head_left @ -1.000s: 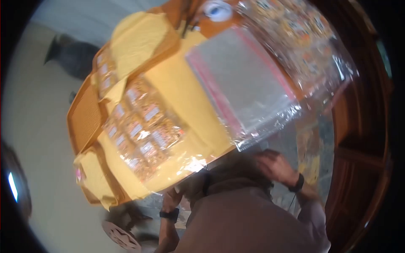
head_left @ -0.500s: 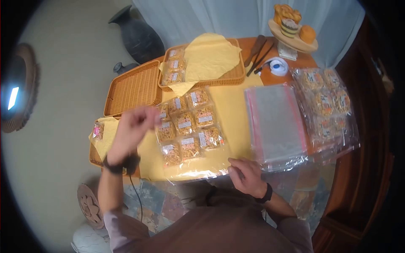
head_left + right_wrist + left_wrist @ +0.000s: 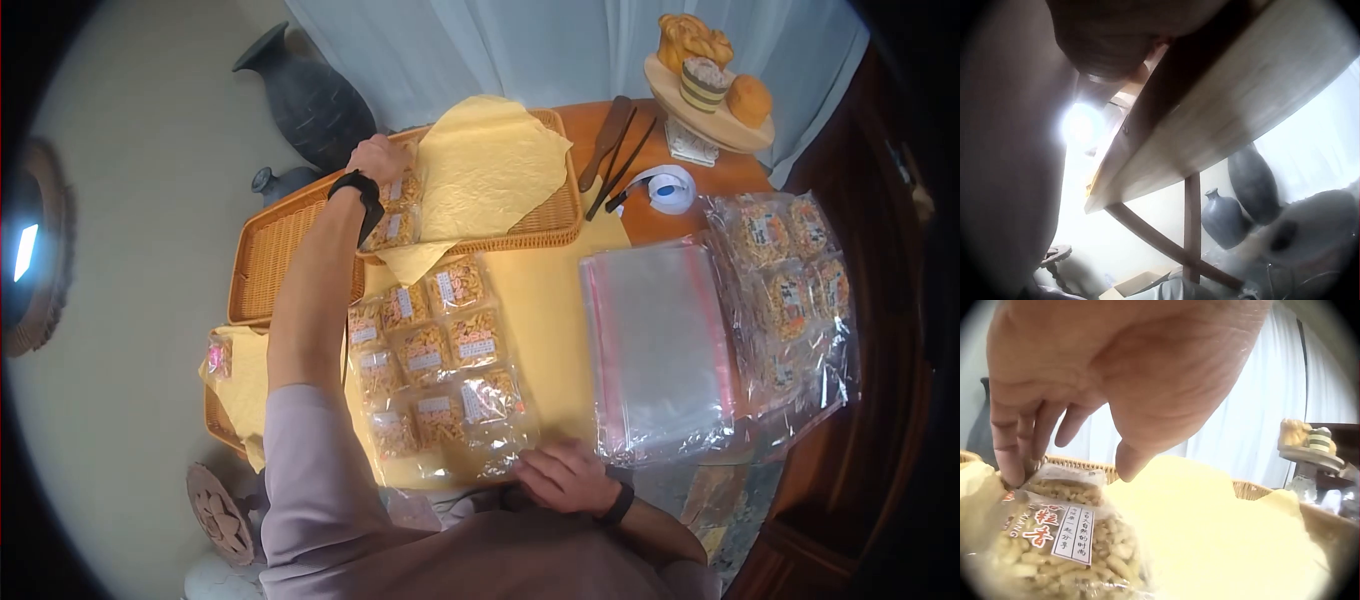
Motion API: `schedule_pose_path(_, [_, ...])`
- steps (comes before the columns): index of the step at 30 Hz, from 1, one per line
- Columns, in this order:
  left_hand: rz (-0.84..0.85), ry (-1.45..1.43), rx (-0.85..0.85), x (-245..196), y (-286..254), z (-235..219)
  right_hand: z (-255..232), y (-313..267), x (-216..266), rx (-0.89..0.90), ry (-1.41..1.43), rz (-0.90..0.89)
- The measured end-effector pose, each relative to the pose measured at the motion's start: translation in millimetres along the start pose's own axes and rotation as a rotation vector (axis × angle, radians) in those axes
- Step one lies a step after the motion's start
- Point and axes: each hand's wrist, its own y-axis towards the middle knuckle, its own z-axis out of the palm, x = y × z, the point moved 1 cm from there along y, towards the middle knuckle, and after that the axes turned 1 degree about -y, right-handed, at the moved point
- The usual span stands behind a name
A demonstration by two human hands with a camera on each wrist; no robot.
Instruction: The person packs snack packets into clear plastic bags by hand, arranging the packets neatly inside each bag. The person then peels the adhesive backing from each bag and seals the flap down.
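My left hand [image 3: 378, 158] reaches over the far wicker tray [image 3: 540, 238], at a short column of clear-wrapped snack packets [image 3: 390, 228] along its left side. In the left wrist view, the fingers [image 3: 1007, 453] come down at the left of the farther packet [image 3: 1066, 481], and the thumb [image 3: 1130, 461] points down at its right, a small gap between. A nearer packet [image 3: 1060, 544] shows a printed label. My right hand [image 3: 562, 474] rests at the table's front edge, fingers loosely bent, beside a large clear bag where several packets [image 3: 425, 352] lie in rows.
Clear bags with pink edges [image 3: 660, 340] are stacked right of centre, beside another bag of packets [image 3: 785, 290]. An unlined wicker tray [image 3: 270, 262] and a cloth-lined tray [image 3: 235, 390] stand left. Tongs [image 3: 625, 165], a white tape roll [image 3: 668, 188] and a cake stand [image 3: 700, 105] are behind.
The head view has swung level. My left hand rose from below the table's edge, passed over the packets and reached the far tray. My right hand came up to the front edge and stays there.
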Motion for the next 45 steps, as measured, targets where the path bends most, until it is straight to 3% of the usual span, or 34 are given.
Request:
schedule_pose_path(4, [-0.098, 0.160, 0.141, -19, 12, 7, -3, 2, -3, 0.049, 0.044, -0.034])
schedule_pose_path(10, [-0.107, 0.193, 0.076, -14, 23, 7, -2, 5, -7, 0.037, 0.069, -0.080])
schedule_pose_path(13, [-0.040, -0.142, -0.019, 2, 21, -7, -2, 4, -8, 0.042, 0.091, -0.083])
schedule_pose_path(16, [0.030, -0.309, -0.001, 13, 21, -33, -2, 4, -7, 0.043, 0.101, -0.101])
schedule_pose_path(21, [0.001, -0.574, 0.045, 16, -74, -102, 3, 12, -10, -0.021, 0.102, -0.042])
schedule_pose_path(23, [0.124, -0.635, 0.119, 16, -161, -133, 3, 12, -2, -0.048, 0.122, -0.027])
schedule_pose_path(26, [0.105, -0.723, 0.159, 21, -258, -145, 3, 12, 1, -0.097, 0.160, 0.009])
schedule_pose_path(31, [-0.096, -0.967, 0.193, 54, -406, -127, 2, 15, 4, -0.061, 0.188, 0.085])
schedule_pose_path(36, [-0.299, -1.335, 0.289, 75, -525, -73, 2, 15, 7, 0.016, 0.175, 0.105])
schedule_pose_path(38, [-0.368, -1.394, 0.371, 76, -553, -50, -1, 19, 11, 0.045, 0.161, 0.097])
schedule_pose_path(40, [-0.399, -1.436, 0.347, 65, -568, -29, -2, 25, 14, 0.078, 0.141, 0.093])
schedule_pose_path(45, [-0.323, -1.376, 0.374, 37, -570, 4, 8, 44, 19, 0.088, 0.057, 0.066])
